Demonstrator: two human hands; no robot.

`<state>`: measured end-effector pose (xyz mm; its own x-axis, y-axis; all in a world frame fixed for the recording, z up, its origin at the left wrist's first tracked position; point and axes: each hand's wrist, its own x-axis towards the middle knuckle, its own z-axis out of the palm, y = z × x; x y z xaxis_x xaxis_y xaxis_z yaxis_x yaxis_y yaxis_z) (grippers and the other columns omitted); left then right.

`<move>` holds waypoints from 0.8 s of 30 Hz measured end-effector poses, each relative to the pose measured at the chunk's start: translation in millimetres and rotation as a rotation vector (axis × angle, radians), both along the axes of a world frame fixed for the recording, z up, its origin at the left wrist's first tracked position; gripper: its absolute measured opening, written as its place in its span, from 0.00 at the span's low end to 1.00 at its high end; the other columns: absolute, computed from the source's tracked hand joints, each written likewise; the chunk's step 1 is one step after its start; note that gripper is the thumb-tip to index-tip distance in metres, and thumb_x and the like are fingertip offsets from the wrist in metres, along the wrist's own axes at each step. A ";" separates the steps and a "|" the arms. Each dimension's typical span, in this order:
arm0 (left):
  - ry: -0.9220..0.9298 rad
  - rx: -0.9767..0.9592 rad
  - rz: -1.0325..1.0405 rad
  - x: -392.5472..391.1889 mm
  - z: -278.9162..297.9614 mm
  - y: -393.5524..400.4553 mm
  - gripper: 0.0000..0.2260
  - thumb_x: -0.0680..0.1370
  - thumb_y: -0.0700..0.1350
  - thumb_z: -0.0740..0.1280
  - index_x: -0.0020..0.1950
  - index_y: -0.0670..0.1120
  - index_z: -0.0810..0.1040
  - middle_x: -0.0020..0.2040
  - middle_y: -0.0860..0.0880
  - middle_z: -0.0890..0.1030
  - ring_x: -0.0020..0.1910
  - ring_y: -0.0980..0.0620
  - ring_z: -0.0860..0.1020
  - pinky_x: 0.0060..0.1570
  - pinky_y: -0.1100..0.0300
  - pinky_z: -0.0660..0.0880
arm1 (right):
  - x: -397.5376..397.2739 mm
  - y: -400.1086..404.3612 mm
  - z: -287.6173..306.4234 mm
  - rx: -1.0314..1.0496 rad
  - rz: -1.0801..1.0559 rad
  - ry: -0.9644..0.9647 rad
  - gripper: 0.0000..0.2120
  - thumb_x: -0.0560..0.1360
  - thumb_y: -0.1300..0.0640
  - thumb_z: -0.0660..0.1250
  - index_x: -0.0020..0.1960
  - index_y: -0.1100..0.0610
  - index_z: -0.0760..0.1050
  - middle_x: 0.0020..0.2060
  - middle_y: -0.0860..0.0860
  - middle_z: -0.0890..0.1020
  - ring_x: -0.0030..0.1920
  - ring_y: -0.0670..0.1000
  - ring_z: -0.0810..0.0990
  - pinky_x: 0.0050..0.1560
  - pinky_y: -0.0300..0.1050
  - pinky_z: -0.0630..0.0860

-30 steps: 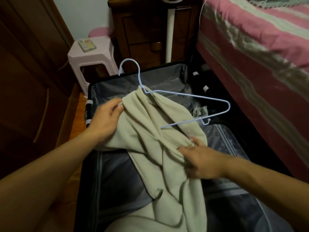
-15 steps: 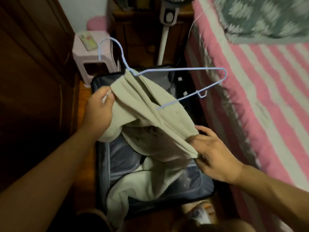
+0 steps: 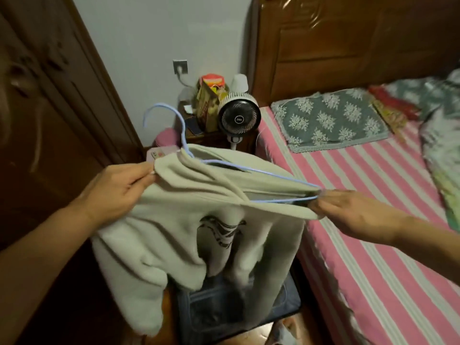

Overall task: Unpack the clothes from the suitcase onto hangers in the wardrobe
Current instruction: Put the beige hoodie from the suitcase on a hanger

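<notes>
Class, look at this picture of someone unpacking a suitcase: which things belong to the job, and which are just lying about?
Belong to the job:
beige sweatshirt
blue wire hanger
suitcase
wardrobe
left hand, right hand, both gripping the sweatshirt

Just lying about:
fan
patterned pillow
striped bed
pink stool

A home bedroom. A bed (image 3: 373, 220) with pink striped sheet and wooden headboard (image 3: 348, 41) fills the right (a small fan (image 3: 239, 117) stands beside), a dark wardrobe (image 3: 49, 108) the left.
</notes>
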<state>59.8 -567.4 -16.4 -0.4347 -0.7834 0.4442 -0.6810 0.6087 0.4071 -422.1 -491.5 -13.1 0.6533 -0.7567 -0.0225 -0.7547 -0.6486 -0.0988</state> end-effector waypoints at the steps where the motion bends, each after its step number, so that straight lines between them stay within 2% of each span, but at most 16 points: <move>1: -0.101 -0.080 -0.067 2.4 4.9 4.8 0.22 0.83 0.56 0.59 0.58 0.41 0.84 0.49 0.61 0.85 0.47 0.59 0.81 0.48 0.66 0.75 | -5.9 3.2 5.4 -0.011 0.041 0.001 0.10 0.80 0.64 0.55 0.56 0.55 0.71 0.54 0.54 0.79 0.52 0.59 0.78 0.51 0.53 0.77; 2: -0.229 -0.168 -0.137 2.3 8.2 11.4 0.20 0.84 0.54 0.58 0.56 0.42 0.85 0.44 0.53 0.85 0.42 0.52 0.82 0.41 0.59 0.76 | -13.6 4.4 12.1 -0.028 0.090 0.004 0.10 0.80 0.65 0.56 0.58 0.56 0.71 0.54 0.56 0.79 0.52 0.60 0.79 0.50 0.55 0.78; 3: -0.349 -0.240 -0.180 -0.2 8.2 17.8 0.17 0.83 0.52 0.60 0.56 0.44 0.85 0.40 0.50 0.83 0.37 0.48 0.81 0.34 0.54 0.75 | -20.5 5.2 18.1 -0.046 0.131 0.016 0.10 0.79 0.66 0.57 0.57 0.57 0.70 0.52 0.56 0.79 0.51 0.61 0.79 0.49 0.55 0.78; 4: -0.430 -0.267 -0.189 -7.8 9.8 26.3 0.14 0.81 0.50 0.61 0.56 0.46 0.84 0.37 0.50 0.80 0.33 0.47 0.80 0.28 0.54 0.74 | -26.0 5.1 24.7 -0.075 0.167 0.030 0.11 0.78 0.67 0.60 0.57 0.56 0.69 0.50 0.55 0.78 0.49 0.60 0.78 0.48 0.54 0.78; 6: -0.453 -0.229 -0.143 -31.8 12.3 41.5 0.12 0.81 0.49 0.62 0.57 0.49 0.84 0.35 0.51 0.77 0.31 0.46 0.79 0.25 0.55 0.72 | -27.5 1.2 32.6 -0.142 0.209 0.028 0.13 0.75 0.69 0.64 0.54 0.56 0.69 0.47 0.54 0.78 0.48 0.58 0.77 0.47 0.53 0.78; 9: -0.425 -0.157 0.011 -90.9 17.8 64.9 0.14 0.81 0.52 0.59 0.60 0.52 0.82 0.40 0.53 0.81 0.36 0.47 0.81 0.29 0.54 0.76 | 1.9 -5.2 50.4 -0.225 0.290 -0.161 0.15 0.72 0.70 0.66 0.55 0.56 0.73 0.50 0.54 0.78 0.52 0.57 0.78 0.47 0.53 0.78; 11: -0.325 -0.095 0.163 -117.2 29.0 77.4 0.17 0.81 0.54 0.57 0.61 0.53 0.82 0.49 0.53 0.85 0.46 0.48 0.84 0.38 0.52 0.80 | 20.1 -8.6 55.0 -0.157 0.330 -0.392 0.17 0.73 0.69 0.67 0.61 0.60 0.75 0.61 0.56 0.76 0.63 0.57 0.75 0.60 0.53 0.75; 13: -0.224 -0.043 0.298 -125.8 47.7 90.0 0.19 0.81 0.56 0.56 0.63 0.52 0.82 0.57 0.53 0.85 0.54 0.49 0.83 0.48 0.51 0.80 | 12.8 -15.8 60.4 -0.067 0.216 -0.523 0.27 0.73 0.59 0.70 0.71 0.59 0.70 0.72 0.57 0.66 0.74 0.57 0.65 0.74 0.46 0.62; 14: -0.173 -0.029 0.357 -125.8 57.5 97.8 0.19 0.81 0.56 0.56 0.63 0.52 0.82 0.58 0.54 0.84 0.56 0.50 0.82 0.51 0.52 0.79 | 3.1 -22.8 63.8 0.001 0.137 -0.526 0.30 0.73 0.52 0.69 0.73 0.57 0.68 0.74 0.56 0.66 0.74 0.56 0.65 0.73 0.39 0.58; 15: -0.112 -0.022 0.398 -126.2 67.9 104.7 0.18 0.82 0.56 0.57 0.63 0.52 0.82 0.59 0.54 0.84 0.57 0.52 0.82 0.53 0.53 0.78 | -7.2 -31.4 66.0 0.083 0.057 -0.486 0.27 0.74 0.50 0.67 0.72 0.54 0.70 0.71 0.54 0.71 0.71 0.56 0.70 0.68 0.32 0.59; 16: -0.050 -0.016 0.421 -128.2 76.9 109.2 0.17 0.82 0.55 0.59 0.63 0.52 0.82 0.58 0.55 0.84 0.57 0.54 0.81 0.54 0.55 0.77 | -14.6 -38.5 65.4 0.135 0.014 -0.404 0.21 0.75 0.53 0.67 0.68 0.55 0.75 0.65 0.53 0.76 0.66 0.57 0.75 0.59 0.29 0.62; 17: 0.001 -0.020 0.436 -132.4 85.7 113.7 0.15 0.82 0.53 0.60 0.62 0.53 0.82 0.57 0.56 0.84 0.57 0.55 0.81 0.54 0.56 0.76 | -15.4 -42.8 66.7 0.132 0.016 -0.320 0.15 0.76 0.58 0.67 0.62 0.57 0.79 0.60 0.54 0.80 0.60 0.59 0.78 0.51 0.31 0.63; 18: 0.036 -0.019 0.441 -138.9 93.3 115.5 0.13 0.81 0.52 0.61 0.62 0.53 0.82 0.57 0.58 0.84 0.57 0.57 0.80 0.54 0.57 0.76 | -11.7 -47.0 66.1 0.095 0.049 -0.303 0.11 0.76 0.62 0.66 0.57 0.58 0.80 0.55 0.54 0.82 0.56 0.60 0.80 0.48 0.35 0.63; 21: 0.044 -0.056 0.431 -155.7 119.4 118.0 0.13 0.81 0.50 0.62 0.62 0.52 0.82 0.57 0.58 0.83 0.58 0.58 0.80 0.57 0.56 0.75 | 10.0 -52.4 88.3 0.037 0.099 -0.476 0.09 0.73 0.55 0.61 0.49 0.52 0.78 0.45 0.44 0.78 0.48 0.54 0.80 0.44 0.42 0.67; 24: -0.103 -0.136 0.496 -142.8 140.1 142.5 0.16 0.82 0.54 0.60 0.65 0.53 0.81 0.59 0.58 0.83 0.59 0.58 0.79 0.56 0.60 0.74 | 0.3 -59.6 117.2 -0.138 0.124 -0.629 0.10 0.69 0.49 0.55 0.44 0.49 0.74 0.40 0.49 0.80 0.40 0.54 0.78 0.39 0.44 0.69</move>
<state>-83.0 -424.9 123.8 -0.0729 -0.8445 0.5305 -0.9329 0.2458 0.2631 -421.8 -551.1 104.1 0.5925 -0.6435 0.4846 -0.4988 -0.7654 -0.4067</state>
